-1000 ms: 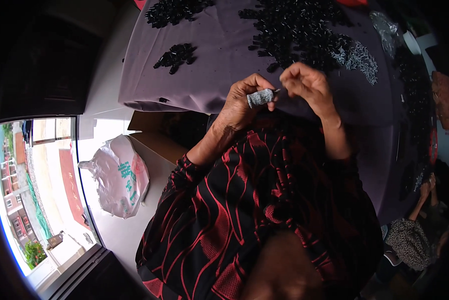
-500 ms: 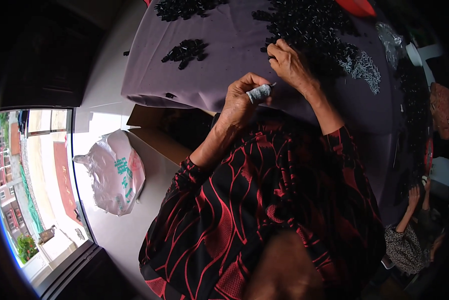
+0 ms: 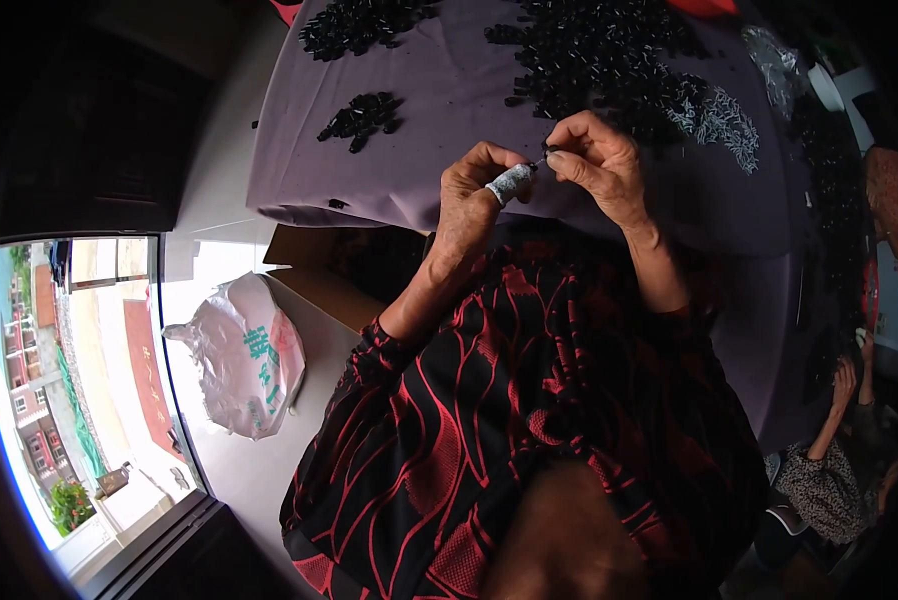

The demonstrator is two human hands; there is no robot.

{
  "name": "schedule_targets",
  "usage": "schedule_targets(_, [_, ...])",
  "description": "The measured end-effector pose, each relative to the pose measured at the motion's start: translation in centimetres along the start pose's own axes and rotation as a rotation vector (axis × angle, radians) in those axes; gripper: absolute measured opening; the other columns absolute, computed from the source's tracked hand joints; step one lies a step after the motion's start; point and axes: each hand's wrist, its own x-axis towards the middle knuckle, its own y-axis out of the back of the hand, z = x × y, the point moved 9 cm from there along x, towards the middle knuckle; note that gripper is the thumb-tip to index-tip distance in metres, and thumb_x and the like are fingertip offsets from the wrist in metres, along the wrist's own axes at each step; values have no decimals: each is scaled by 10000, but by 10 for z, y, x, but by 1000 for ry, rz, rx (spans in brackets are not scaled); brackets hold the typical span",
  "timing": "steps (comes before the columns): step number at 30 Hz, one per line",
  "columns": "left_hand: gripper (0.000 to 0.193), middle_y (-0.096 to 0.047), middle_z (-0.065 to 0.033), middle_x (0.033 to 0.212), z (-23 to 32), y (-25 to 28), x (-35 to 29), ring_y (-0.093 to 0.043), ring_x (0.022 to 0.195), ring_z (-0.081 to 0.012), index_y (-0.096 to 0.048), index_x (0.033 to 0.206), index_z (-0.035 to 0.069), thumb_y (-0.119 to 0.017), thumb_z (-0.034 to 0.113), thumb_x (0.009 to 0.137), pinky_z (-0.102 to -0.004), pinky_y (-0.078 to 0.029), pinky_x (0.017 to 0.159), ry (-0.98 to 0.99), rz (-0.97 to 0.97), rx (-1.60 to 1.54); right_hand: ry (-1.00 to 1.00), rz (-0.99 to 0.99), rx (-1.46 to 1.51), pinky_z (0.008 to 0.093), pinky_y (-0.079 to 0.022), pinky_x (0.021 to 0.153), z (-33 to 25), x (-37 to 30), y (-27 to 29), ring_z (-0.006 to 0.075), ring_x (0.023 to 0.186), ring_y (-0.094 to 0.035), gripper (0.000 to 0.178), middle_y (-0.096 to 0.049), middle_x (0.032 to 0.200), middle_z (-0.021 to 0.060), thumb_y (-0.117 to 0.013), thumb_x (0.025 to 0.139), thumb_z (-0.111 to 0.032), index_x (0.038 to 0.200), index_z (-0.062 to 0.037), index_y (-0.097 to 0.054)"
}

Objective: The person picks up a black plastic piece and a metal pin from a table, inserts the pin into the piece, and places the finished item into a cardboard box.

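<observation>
My left hand [image 3: 466, 205] is closed in a pinch above the near edge of the cloth, its thumb wrapped in a grey-white covering [image 3: 510, 184]. A thin metal pin [image 3: 540, 161] pokes out at its fingertips. Just to the right, my right hand [image 3: 606, 178] pinches a small black piece [image 3: 551, 150] between thumb and forefinger, close against the pin's tip. Whether the pin has entered the piece is too small to tell. Beyond the hands lies a large heap of small black pieces [image 3: 594, 65], with a pile of silver pins [image 3: 721, 122] at its right.
A purple-grey cloth [image 3: 449, 95] covers the table. Two smaller groups of black pieces, one far [image 3: 359, 30] and one nearer [image 3: 361, 120], lie to the left. A cardboard box [image 3: 314, 270] and a white plastic bag [image 3: 249, 355] are below. Another person's hand [image 3: 844, 380] shows at right.
My right hand has come back from the black heap toward my left hand, now with a small black piece in its fingers. My left hand has barely moved.
</observation>
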Motion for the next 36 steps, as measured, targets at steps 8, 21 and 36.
schedule_targets(8, [55, -517, -70, 628, 1, -7, -3, -481, 566, -110, -489, 706, -21, -505, 22, 675, -211, -387, 544, 15, -39, 3, 22, -54, -87, 126, -350, 490, -3, -8, 0, 18, 529, -415, 116, -471, 630, -12, -531, 703, -55, 804, -13, -493])
schedule_targets(21, [43, -525, -71, 620, 1, -16, -2, -492, 553, -106, -486, 702, -17, -474, -46, 672, -203, -406, 531, 27, -92, -100, 46, -52, -114, 140, -366, 503, -7, -17, -6, 33, 542, -426, 103, -475, 662, -5, -499, 722, -41, 819, -8, -506])
schedule_targets(36, [95, -520, -47, 608, -18, -19, -3, -478, 510, -99, -519, 717, -8, -535, 77, 678, -196, -392, 499, 248, -152, -74, 148, 18, -583, 225, -394, 578, -28, -26, -4, 146, 637, -473, 270, -473, 686, 58, -574, 641, -82, 884, -11, -481])
